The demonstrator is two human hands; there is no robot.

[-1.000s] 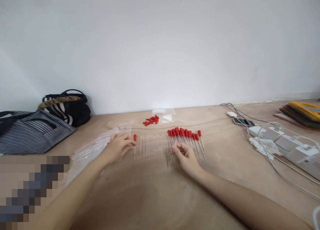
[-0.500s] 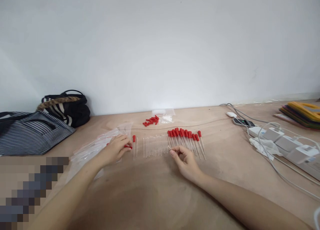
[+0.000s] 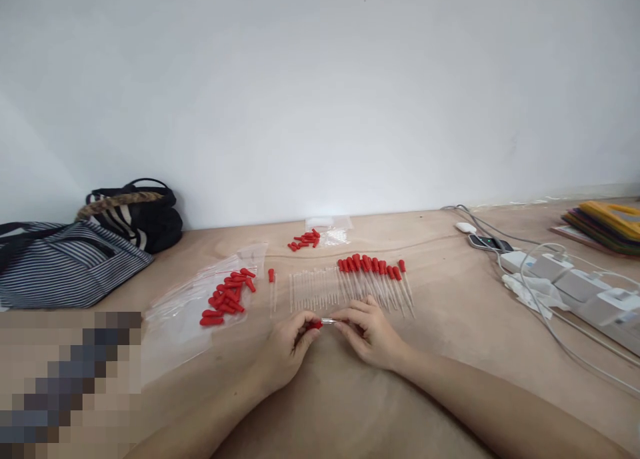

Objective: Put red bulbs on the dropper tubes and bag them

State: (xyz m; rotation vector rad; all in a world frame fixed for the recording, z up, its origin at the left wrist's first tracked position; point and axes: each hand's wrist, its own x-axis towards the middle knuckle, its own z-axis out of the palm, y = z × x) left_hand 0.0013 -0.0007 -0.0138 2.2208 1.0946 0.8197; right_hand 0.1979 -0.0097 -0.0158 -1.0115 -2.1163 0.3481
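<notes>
Left hand [image 3: 289,344] and right hand [image 3: 374,334], earlier apart, now close, pinch red bulb [image 3: 315,325] and tube [image 3: 327,321], apparently joined.

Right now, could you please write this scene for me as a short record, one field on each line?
Left grip: pinches a red bulb
Right grip: holds a clear tube
Joint: tube end meets bulb; how deep, cannot tell
Behind hands: bare tubes in a row; red-capped tubes on its right
Left: loose red bulbs on clear plastic bags
Near wall: second bulb pile
Far left: striped bag
Far right: white chargers, cables
</notes>
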